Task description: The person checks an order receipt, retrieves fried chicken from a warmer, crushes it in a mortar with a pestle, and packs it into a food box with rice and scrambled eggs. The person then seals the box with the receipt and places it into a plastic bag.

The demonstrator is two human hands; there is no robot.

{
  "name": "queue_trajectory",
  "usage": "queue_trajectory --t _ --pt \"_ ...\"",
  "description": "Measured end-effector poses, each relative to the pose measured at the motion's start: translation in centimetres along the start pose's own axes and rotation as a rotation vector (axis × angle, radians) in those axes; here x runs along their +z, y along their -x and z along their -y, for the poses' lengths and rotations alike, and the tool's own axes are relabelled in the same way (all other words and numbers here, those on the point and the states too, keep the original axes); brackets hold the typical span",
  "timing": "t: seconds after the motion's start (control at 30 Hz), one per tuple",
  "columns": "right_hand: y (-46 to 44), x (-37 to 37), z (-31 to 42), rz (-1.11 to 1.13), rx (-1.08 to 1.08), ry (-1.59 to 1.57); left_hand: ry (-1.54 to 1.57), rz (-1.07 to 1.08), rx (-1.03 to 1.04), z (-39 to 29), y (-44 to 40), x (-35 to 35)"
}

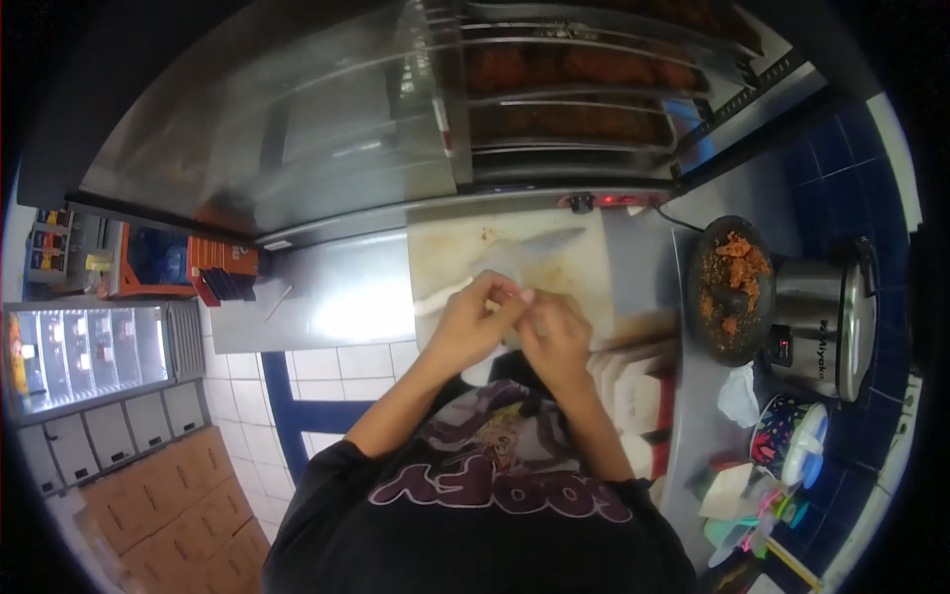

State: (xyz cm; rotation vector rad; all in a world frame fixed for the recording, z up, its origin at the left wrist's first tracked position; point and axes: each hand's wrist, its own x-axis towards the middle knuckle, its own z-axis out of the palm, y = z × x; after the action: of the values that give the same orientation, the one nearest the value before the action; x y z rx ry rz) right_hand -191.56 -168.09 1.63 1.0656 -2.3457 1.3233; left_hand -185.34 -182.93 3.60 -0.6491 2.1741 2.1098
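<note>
My left hand (469, 319) and my right hand (556, 329) meet in front of my chest, above the near part of a white cutting board (584, 267). Both are closed, with fingertips pinched together; a small reddish spot shows between them, too small to name. On the board, beyond my hands, lies a knife (542, 242), its dark tip pointing right. Something pale and translucent, perhaps plastic, sits near my fingers and partly hides the knife. A white, elongated thing (441, 295) rests beside my left hand.
A glass-fronted warming cabinet (297, 129) with trays of fried food (594, 69) stands behind the board. To the right are a stone mortar (732, 287) with crumbled food, a steel rice cooker (819, 317) and stacked paper boxes (633, 391). An orange crate (148, 262) stands left.
</note>
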Motion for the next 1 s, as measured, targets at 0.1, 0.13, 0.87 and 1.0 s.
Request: queue_trajectory --t 0.1,0.13,0.87,1.0 --pt "1.6 -0.4 -1.6 0.037 -0.043 -0.059 0.043 -0.058 -0.090 2.3 -0.6 3.2" --pt "2.2 -0.5 -2.4 0.036 -0.031 -0.113 0.075 -0.122 -0.052 2.6 -0.6 3.9" --pt "9.8 -2.4 -15.6 -0.011 0.976 -1.272 -0.051 -0.133 -0.078 6.2 -1.9 14.6" --pt "8.6 -2.8 -16.7 -0.225 0.976 -1.217 0.015 -0.292 -0.187 6.0 -2.2 14.8"
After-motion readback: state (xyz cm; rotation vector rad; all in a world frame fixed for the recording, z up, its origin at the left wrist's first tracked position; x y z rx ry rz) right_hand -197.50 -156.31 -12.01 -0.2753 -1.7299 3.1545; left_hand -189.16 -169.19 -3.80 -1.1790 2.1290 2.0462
